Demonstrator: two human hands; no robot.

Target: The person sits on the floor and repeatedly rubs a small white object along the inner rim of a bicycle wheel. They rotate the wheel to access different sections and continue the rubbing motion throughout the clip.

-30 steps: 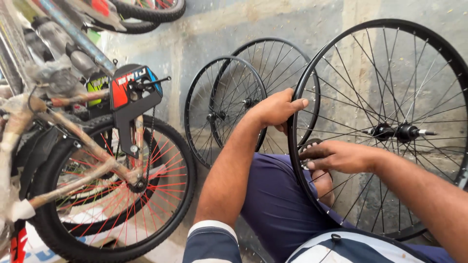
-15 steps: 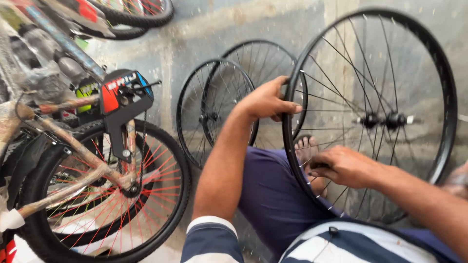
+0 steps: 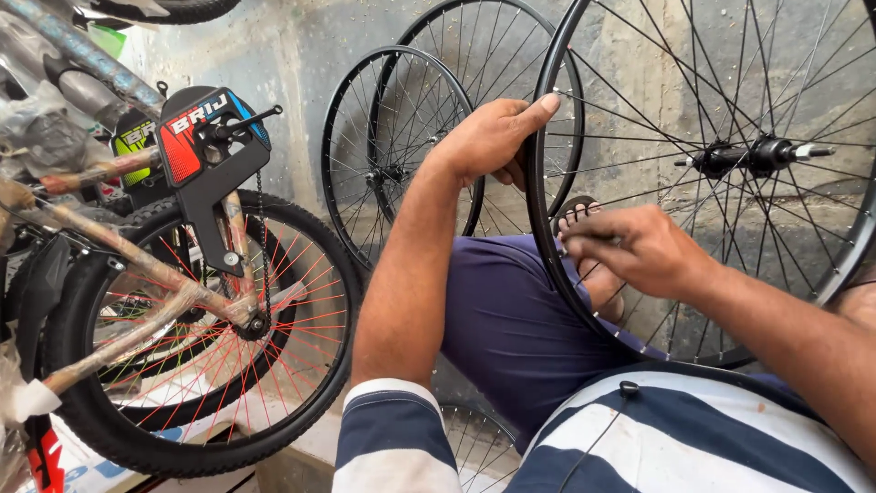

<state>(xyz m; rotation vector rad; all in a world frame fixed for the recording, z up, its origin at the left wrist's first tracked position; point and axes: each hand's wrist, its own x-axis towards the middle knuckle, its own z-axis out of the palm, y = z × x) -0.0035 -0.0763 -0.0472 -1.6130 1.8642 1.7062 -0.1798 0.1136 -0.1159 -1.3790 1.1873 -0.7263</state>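
- Left hand point(image 3: 493, 137) grips the thin black metal rim of the big spoked wheel point(image 3: 547, 228) at its left edge; fingers curl behind the rim, thumb lies flat along the front.
- Right hand point(image 3: 630, 246) sits lower on the same rim, fingers pinched narrow at a spoke end; whatever is between the fingertips is too small to tell.
- Wheel stands upright on the lap at frame right, no tyre, bare glossy hoop, fine steel spokes crossing to a dark hub point(image 3: 753, 155) with a silvery axle stub.
- Blue-purple cloth over the legs point(image 3: 511, 319) behind the rim; a sandalled foot point(image 3: 584, 219) shows through the spokes.
- Striped shirt point(image 3: 675, 438), navy and white, soft knit, with a thin black cord across it.
- Two more bare black rims point(image 3: 401, 146) lean on the rough grey concrete wall point(image 3: 301, 55), overlapping.
- Left side: bicycle point(image 3: 182, 292) with frame tubes wrapped in brown paper and plastic, knobbly black tyre, red spokes, matte black chain guard point(image 3: 205, 146) with red and blue panels.
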